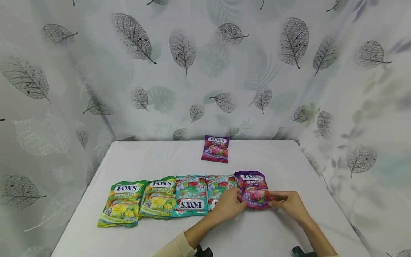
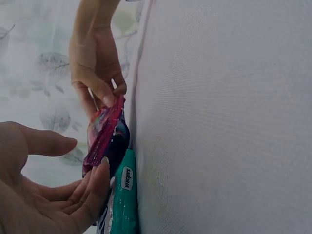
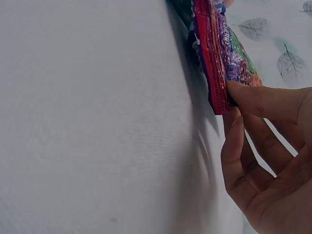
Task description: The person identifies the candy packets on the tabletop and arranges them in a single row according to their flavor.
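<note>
A purple bag of berry candy (image 1: 255,191) lies at the right end of a row of candy bags, held between two hands. My right hand (image 1: 290,205) pinches its lower right corner between thumb and finger; in the right wrist view the thumb (image 3: 265,102) lies over the crimped red edge. At the bag's left side, my left hand (image 1: 229,203) touches the edge with its fingertips. Its thumb (image 2: 51,142) stands apart from the bag in the left wrist view. A teal mint candy bag (image 1: 219,185) is partly hidden behind the left hand.
To the left lie another teal mint bag (image 1: 191,192) and two green-yellow spring tea bags (image 1: 123,205) (image 1: 158,200). A second purple berry bag (image 1: 216,149) lies at the back of the white table (image 1: 154,153). A leaf-patterned curtain (image 1: 205,78) hangs behind.
</note>
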Demonstrator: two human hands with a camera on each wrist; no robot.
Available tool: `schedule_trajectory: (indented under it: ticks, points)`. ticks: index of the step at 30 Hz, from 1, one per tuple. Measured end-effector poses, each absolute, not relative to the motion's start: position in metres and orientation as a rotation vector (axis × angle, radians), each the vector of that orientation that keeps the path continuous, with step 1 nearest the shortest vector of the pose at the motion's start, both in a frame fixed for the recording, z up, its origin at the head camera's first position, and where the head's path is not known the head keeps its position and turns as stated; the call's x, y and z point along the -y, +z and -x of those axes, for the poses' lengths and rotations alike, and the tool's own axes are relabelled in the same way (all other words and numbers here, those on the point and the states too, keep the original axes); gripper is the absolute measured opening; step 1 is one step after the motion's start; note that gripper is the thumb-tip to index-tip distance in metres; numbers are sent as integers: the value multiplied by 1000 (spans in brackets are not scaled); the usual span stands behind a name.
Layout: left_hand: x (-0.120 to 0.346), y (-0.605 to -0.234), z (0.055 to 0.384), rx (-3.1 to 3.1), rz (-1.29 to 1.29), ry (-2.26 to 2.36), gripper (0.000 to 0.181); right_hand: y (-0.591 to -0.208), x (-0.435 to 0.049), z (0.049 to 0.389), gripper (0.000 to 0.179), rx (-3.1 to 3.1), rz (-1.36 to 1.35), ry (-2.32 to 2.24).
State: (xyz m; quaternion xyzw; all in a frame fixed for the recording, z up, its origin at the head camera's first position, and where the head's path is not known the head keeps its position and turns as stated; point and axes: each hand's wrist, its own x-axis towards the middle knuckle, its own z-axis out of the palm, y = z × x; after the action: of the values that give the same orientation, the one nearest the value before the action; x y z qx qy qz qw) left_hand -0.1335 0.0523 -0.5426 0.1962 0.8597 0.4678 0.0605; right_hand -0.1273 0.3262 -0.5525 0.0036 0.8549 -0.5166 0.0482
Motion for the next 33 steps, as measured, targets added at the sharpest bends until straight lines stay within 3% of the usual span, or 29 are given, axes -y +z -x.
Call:
schedule_trajectory:
  ticks: [21, 26, 33]
  points:
    - [-47, -538, 134, -2652, -609, 1208, 29, -553, -333, 125, 49, -2504, 28, -1518]
    - [-46, -536, 132, -2634, -665, 1165, 22, -550, -339, 128, 46, -2482, 70, -1446]
    - [-45, -531, 133, -2642, -646, 1090, 28, -544, -338, 136, 39, -2563, 15, -1353]
